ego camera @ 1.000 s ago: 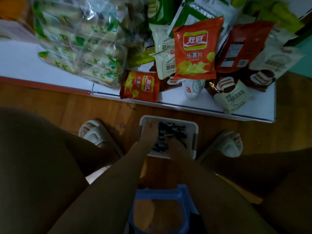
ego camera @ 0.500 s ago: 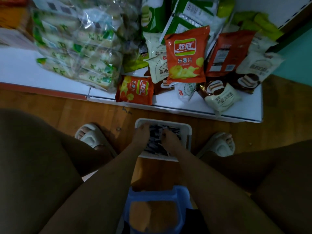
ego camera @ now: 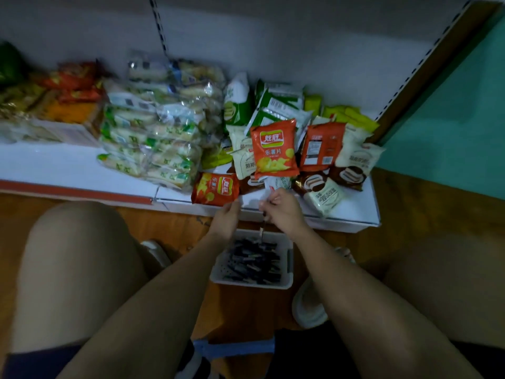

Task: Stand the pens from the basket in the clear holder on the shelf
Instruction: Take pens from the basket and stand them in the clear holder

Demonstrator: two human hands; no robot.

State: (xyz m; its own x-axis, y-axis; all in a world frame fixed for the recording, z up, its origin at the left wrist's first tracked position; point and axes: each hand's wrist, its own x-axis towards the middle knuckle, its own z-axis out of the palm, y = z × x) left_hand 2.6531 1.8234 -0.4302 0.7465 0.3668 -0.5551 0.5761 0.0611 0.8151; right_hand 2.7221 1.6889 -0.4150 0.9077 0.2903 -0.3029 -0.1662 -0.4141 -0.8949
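Note:
A white perforated basket (ego camera: 247,283) sits on the wooden floor between my feet, with several dark pens (ego camera: 252,259) lying in it. Both my hands are raised above the basket's far edge, in front of the white shelf (ego camera: 352,214). My right hand (ego camera: 284,212) is closed on a thin dark pen (ego camera: 262,228) that hangs point-down over the basket. My left hand (ego camera: 226,217) is close beside it with its fingers curled toward the right hand. In the dim light I cannot see whether it holds anything. I cannot make out the clear holder.
The low shelf is crowded with snack bags: orange crisp packets (ego camera: 274,149), an orange packet lying flat (ego camera: 214,188) at the front edge, and wrapped cakes (ego camera: 153,140) to the left. A blue stool edge (ego camera: 235,348) is under me. My knees flank the basket.
Both hands have left the basket and risen toward the shelf edge, the right one bringing a pen up with it. My head has tilted up, showing more of the shelf.

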